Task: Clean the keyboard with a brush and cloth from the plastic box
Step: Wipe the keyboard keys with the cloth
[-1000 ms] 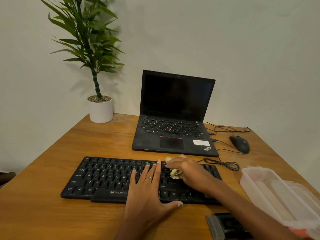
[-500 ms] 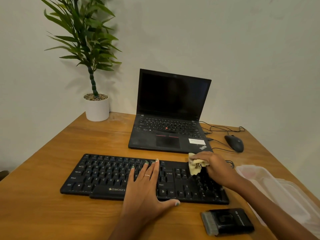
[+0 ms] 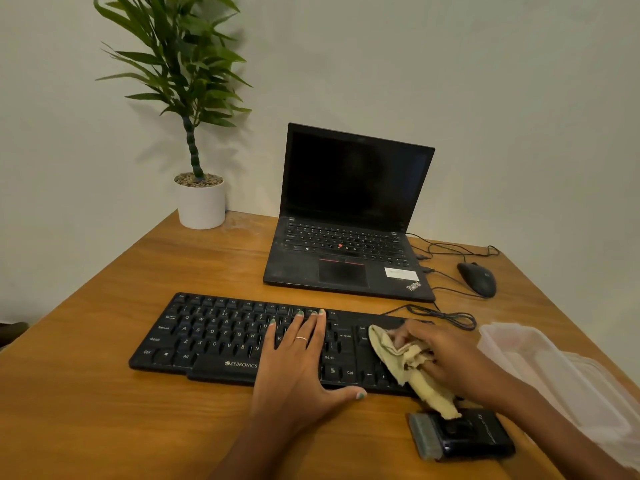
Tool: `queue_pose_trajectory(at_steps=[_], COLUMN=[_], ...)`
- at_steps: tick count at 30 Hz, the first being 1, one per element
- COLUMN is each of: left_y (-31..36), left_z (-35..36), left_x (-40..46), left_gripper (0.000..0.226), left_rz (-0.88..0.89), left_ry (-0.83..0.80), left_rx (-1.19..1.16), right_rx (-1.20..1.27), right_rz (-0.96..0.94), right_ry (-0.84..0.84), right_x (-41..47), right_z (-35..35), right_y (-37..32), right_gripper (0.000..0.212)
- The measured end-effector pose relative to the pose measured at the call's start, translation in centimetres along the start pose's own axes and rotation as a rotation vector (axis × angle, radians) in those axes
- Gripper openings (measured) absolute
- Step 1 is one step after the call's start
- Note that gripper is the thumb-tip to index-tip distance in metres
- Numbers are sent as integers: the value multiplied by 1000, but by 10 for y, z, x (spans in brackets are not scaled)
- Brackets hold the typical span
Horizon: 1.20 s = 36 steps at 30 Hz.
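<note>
Cloth [image 3: 408, 362], now lower on keyboard [image 3: 221, 337], in right hand [image 3: 450, 358].

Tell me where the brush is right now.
In the head view the brush lies on the table at the near right, just in front of the keyboard, right end, with the cloth hanging over its far edge, beside the plastic box.
</note>
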State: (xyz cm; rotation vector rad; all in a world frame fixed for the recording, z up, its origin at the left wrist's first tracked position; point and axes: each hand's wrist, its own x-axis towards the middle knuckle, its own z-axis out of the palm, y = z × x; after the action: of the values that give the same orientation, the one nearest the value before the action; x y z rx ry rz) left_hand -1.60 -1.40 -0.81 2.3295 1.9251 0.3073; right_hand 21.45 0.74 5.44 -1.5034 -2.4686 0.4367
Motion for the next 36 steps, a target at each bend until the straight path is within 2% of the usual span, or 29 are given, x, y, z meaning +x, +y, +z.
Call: queue_pose_trajectory(at_steps=[4,7,9,12,17,19,23,26,30,35,36], left_y=[-1,-1,0,0,0,0,-1,-2,-2,-2,-2], left_z=[0,0,0,1,0,-1,1,3,3,2,3], left_x=[0,0,0,1,0,0,0,0,0,-1,-1], left_gripper=[120,121,121,122,123,123,123,122,123,121,120], left_rz=[3,3,5,8,6,7,11,12,10,17,20], left_ry=[-6,0,4,17,20,20,22,31,33,37,37], left_rx=[7,16,18,23,28,30,14,5,8,7,8], right_rx=[-213,-330,-344,-297,-192,-119,-139,-118,-250,-325,-367], right_rz=[92,103,113,107,138,161,115,72,87,95,39], right_ry=[7,14,33,66,177,203,224,159,43,-44,5], right_x=[-13,-16,-18,-20,-6,0,5,-3,-15,-16,-14], right_z=[8,16,15,9,23,25,14,21,29,14,15], right_y=[-9,-22,-27,-32,-35,-29,-7,5,1,-16,-18], right_gripper=[62,72,67,50,43,50,46,51,61,53,53])
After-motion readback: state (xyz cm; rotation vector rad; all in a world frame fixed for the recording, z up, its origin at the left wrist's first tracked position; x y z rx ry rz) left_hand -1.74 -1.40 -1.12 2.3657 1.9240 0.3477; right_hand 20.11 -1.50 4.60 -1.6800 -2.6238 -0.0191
